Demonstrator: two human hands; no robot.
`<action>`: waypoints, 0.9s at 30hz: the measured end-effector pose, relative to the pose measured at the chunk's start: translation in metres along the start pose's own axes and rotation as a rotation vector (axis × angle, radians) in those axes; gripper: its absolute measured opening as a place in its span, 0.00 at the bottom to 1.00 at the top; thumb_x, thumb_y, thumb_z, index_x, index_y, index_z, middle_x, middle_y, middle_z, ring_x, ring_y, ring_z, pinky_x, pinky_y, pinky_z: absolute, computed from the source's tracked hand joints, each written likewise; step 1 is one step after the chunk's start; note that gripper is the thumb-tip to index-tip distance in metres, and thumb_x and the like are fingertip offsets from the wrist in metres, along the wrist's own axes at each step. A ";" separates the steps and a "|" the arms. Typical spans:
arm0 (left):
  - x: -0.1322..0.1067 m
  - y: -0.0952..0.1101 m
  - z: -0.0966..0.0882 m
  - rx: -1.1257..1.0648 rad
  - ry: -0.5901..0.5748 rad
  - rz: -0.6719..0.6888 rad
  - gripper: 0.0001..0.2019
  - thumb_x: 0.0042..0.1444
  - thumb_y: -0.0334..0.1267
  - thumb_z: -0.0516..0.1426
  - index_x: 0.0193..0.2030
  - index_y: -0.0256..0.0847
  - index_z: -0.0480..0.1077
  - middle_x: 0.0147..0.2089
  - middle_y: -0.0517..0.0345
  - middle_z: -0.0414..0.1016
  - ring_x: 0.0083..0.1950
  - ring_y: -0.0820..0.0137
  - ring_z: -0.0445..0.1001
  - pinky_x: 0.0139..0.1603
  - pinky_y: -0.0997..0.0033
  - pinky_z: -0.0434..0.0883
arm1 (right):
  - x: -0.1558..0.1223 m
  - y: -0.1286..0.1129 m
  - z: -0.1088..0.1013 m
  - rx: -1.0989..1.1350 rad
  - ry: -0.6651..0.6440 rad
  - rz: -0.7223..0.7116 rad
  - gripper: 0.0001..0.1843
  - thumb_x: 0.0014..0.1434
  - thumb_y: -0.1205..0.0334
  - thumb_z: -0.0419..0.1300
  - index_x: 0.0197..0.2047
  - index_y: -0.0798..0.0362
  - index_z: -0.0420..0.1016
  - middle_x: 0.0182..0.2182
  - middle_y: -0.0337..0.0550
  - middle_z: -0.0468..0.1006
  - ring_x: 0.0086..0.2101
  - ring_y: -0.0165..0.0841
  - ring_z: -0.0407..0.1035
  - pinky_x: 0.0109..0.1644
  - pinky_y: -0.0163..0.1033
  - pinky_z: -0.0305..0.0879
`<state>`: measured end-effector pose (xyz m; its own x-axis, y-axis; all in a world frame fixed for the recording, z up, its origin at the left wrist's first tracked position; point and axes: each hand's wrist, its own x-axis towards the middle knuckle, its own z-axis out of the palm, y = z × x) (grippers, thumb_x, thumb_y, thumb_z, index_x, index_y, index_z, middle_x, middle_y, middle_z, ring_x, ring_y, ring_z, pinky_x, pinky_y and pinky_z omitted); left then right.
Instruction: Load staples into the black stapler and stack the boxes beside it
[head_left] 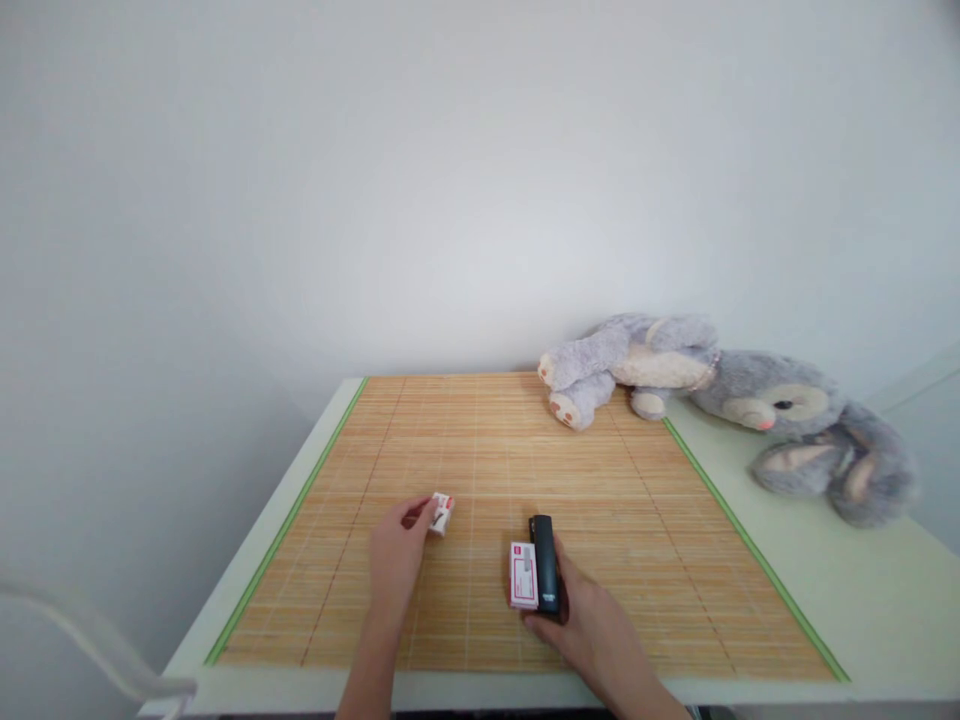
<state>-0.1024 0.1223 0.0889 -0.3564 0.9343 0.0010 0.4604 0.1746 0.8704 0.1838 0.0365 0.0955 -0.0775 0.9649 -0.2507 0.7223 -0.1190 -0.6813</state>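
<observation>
My left hand [401,535] is closed on a small white box with red and black print [441,514], low over or on the bamboo mat [480,440]. Whether the box touches the mat I cannot tell. To the right, my right hand [581,605] grips a black stapler [546,565] by its near end and right side, the thumb curling round the front. Against the stapler's left side sits a white box with a pinkish-red border [523,575]; it may be partly held by the same thumb, which reaches near its lower edge.
A grey plush rabbit [667,365] lies across the mat's back right corner and onto the white table [847,590]. The mat has green edging. A white wall [450,180] stands behind. At lower left, a blurred pale curved bar [97,640] crosses the view.
</observation>
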 end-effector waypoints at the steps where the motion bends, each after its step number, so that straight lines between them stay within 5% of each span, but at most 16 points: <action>1: -0.001 0.004 0.012 -0.026 -0.054 0.012 0.21 0.58 0.57 0.61 0.46 0.42 0.82 0.42 0.51 0.86 0.42 0.58 0.82 0.48 0.56 0.76 | 0.002 -0.003 -0.002 -0.022 -0.002 0.003 0.51 0.54 0.58 0.68 0.77 0.50 0.52 0.46 0.51 0.85 0.45 0.51 0.80 0.46 0.45 0.68; 6: -0.017 0.023 0.074 -0.125 -0.254 0.074 0.21 0.59 0.53 0.62 0.50 0.39 0.82 0.45 0.46 0.86 0.43 0.59 0.84 0.48 0.58 0.78 | 0.004 -0.011 -0.008 -0.089 -0.010 0.015 0.46 0.54 0.58 0.68 0.74 0.47 0.59 0.44 0.49 0.86 0.45 0.51 0.81 0.43 0.43 0.68; 9: -0.029 0.029 0.092 -0.155 -0.312 0.100 0.20 0.60 0.52 0.61 0.50 0.40 0.82 0.48 0.45 0.85 0.46 0.58 0.83 0.52 0.57 0.77 | 0.004 -0.014 -0.010 -0.100 -0.015 0.001 0.43 0.53 0.59 0.69 0.71 0.45 0.63 0.45 0.49 0.86 0.46 0.50 0.80 0.43 0.42 0.68; 20: -0.051 0.037 0.090 -0.199 -0.270 0.053 0.19 0.64 0.52 0.57 0.48 0.40 0.80 0.45 0.46 0.85 0.45 0.59 0.83 0.51 0.58 0.77 | 0.009 -0.013 -0.015 -0.103 -0.027 -0.009 0.35 0.51 0.59 0.71 0.62 0.44 0.73 0.43 0.47 0.86 0.43 0.47 0.80 0.43 0.41 0.67; 24: -0.078 0.040 0.088 -0.231 -0.136 -0.014 0.24 0.70 0.53 0.49 0.62 0.40 0.71 0.62 0.42 0.77 0.62 0.58 0.77 0.65 0.53 0.71 | 0.009 -0.013 -0.015 -0.098 -0.035 -0.011 0.39 0.49 0.59 0.71 0.65 0.45 0.70 0.45 0.47 0.86 0.44 0.48 0.80 0.44 0.42 0.68; 27: -0.107 0.038 0.095 -0.347 -0.198 -0.094 0.28 0.70 0.53 0.48 0.73 0.45 0.61 0.75 0.46 0.63 0.75 0.59 0.64 0.75 0.53 0.62 | 0.010 -0.015 -0.014 -0.090 -0.038 -0.018 0.41 0.49 0.61 0.70 0.67 0.46 0.69 0.44 0.48 0.86 0.45 0.49 0.80 0.45 0.42 0.68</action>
<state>0.0306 0.0580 0.0749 -0.2049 0.9670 -0.1515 0.1201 0.1785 0.9766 0.1822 0.0514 0.1127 -0.1161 0.9570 -0.2657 0.7793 -0.0781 -0.6218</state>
